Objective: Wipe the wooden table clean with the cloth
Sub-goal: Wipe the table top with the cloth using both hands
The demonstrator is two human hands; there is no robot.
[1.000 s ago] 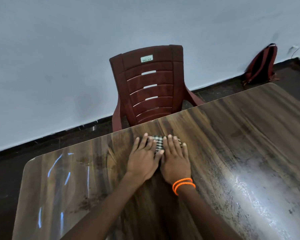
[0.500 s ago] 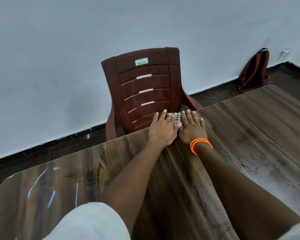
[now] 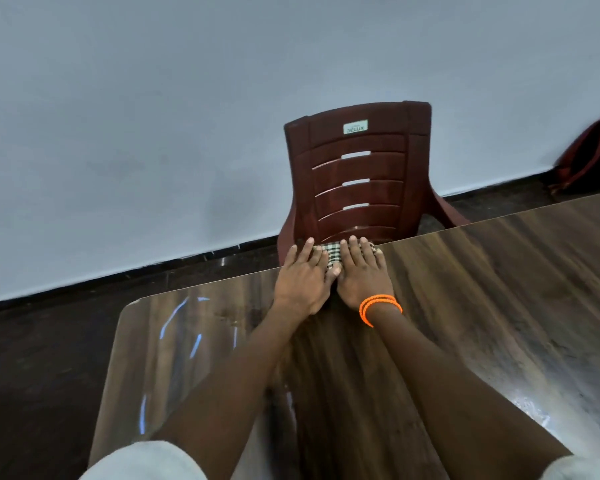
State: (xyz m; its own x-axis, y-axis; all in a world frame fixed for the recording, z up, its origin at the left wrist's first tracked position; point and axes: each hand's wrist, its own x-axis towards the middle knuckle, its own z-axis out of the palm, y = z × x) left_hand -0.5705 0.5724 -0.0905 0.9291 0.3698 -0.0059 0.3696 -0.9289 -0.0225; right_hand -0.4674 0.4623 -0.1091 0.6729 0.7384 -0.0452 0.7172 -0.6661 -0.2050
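A small checked cloth point(image 3: 333, 254) lies at the far edge of the dark wooden table point(image 3: 499, 306). My left hand point(image 3: 302, 278) and my right hand point(image 3: 362, 273) lie side by side on it, fingers straight, pressing it flat against the tabletop. Only a strip of the cloth shows between and beyond my fingers; the rest is hidden under my palms. An orange band sits on my right wrist. Both arms are stretched far forward across the table.
A dark red plastic chair point(image 3: 361, 174) stands right behind the table's far edge, facing me. A red backpack point(image 3: 593, 157) leans on the wall at the right. The table's left corner point(image 3: 132, 306) is rounded, with dark floor beyond.
Both hands have pushed the cloth away from me, from the table's middle out to its far edge by the chair.
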